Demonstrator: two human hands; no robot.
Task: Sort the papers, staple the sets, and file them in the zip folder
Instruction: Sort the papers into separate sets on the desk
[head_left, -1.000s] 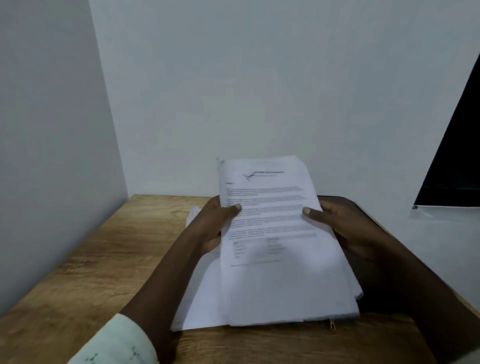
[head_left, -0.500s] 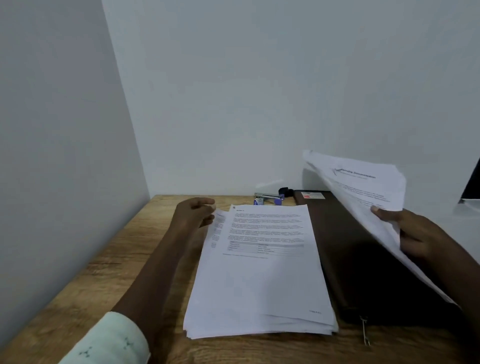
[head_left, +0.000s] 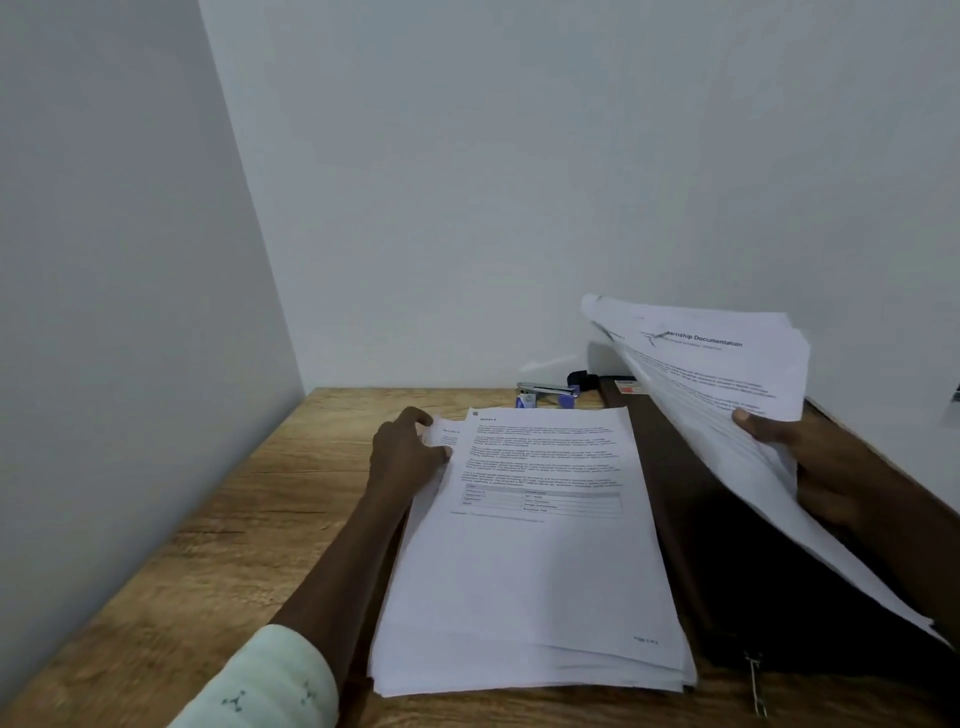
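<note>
Bare wood of the table (head_left: 218, 519) lies open down the lower left of the frame, between the left wall (head_left: 104, 260) and the paper stack (head_left: 530, 582) at centre. The back wall (head_left: 519, 182) closes the far edge, where the stapler (head_left: 548, 395) sits just beyond the stack. At right, the lifted sheaf (head_left: 717, 374) in the right hand (head_left: 831, 467) slants over the zip folder (head_left: 717, 571).

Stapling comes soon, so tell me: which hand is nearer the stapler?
Left. The left hand pinches the stack's far-left corner, just left of the stapler; the right hand holds a raised sheaf farther off, to its right.
</note>
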